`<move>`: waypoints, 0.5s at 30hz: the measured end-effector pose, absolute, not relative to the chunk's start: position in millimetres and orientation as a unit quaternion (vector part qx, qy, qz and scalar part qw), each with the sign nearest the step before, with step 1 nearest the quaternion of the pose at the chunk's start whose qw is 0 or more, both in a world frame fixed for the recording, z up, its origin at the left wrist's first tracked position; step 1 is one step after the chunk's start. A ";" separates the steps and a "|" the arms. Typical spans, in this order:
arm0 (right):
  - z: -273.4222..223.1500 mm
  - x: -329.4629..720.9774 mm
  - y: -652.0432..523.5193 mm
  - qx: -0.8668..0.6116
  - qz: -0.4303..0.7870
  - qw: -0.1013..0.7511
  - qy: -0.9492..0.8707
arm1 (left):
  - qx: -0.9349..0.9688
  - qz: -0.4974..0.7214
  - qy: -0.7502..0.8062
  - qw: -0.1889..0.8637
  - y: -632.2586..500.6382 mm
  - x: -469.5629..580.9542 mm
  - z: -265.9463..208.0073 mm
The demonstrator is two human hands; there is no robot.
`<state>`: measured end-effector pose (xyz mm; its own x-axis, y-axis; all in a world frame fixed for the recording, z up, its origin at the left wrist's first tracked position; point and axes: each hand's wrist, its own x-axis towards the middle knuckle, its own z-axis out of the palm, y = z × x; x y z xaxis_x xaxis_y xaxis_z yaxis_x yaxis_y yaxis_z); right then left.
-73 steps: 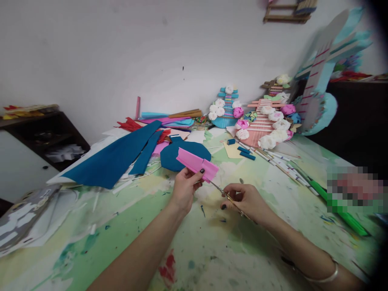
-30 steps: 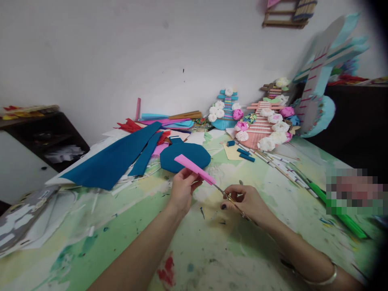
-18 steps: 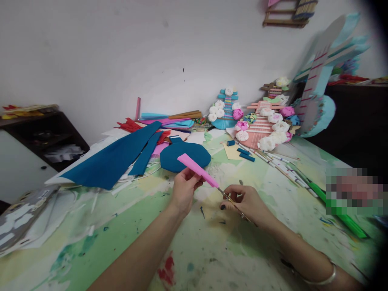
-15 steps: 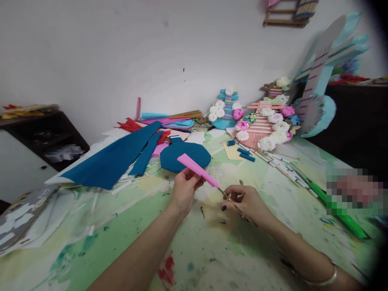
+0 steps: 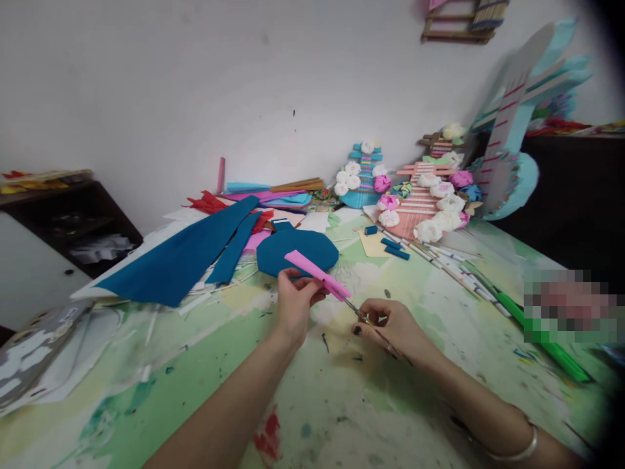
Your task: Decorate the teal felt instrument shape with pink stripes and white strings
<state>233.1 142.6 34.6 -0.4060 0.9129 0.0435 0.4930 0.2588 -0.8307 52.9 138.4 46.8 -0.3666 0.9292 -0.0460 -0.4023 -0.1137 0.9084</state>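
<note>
Behind the green, paint-marked counter (image 5: 205,397) stands a pale wall (image 5: 195,98). Take the dark blue lute-shaped cutout (image 5: 273,251), lying flat on the counter, as the landmark. Over its near right edge, raised above the counter, is a folded pink paper (image 5: 303,263), tilted down toward the right. Just in front of the cutout, the left hand (image 5: 294,306) pinches this paper between thumb and fingers. To the cutout's near right, the right hand (image 5: 398,326) is closed around the handles of the scissors (image 5: 360,314), whose blades reach the paper's lower right end; whether they bite into it is too small to tell. Left of the cutout lies a long blue sheet (image 5: 180,260). To its right are small blue pieces (image 5: 396,252) and, farther right, white sticks (image 5: 449,268). Beyond it, to the far right, a blue flowered lute (image 5: 361,197) and a pink flowered lute (image 5: 413,208) lean near the wall.
</note>
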 end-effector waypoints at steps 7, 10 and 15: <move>35.3 232.6 143.2 -0.471 0.396 0.278 -0.738 | 0.388 0.681 0.454 0.423 136.5 54.4 49.1; 34.7 233.5 143.2 -0.469 0.397 0.279 -0.738 | 0.406 0.674 0.450 0.422 136.4 54.3 51.5; 34.4 234.8 143.1 -0.445 0.407 0.288 -0.744 | 0.427 0.661 0.452 0.421 134.8 52.9 55.4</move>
<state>234.8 143.1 34.4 -0.4368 0.8971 0.0666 0.4278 0.2722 -0.8619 52.9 134.8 55.4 -0.2808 0.9419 0.1842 -0.1698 -0.2377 0.9564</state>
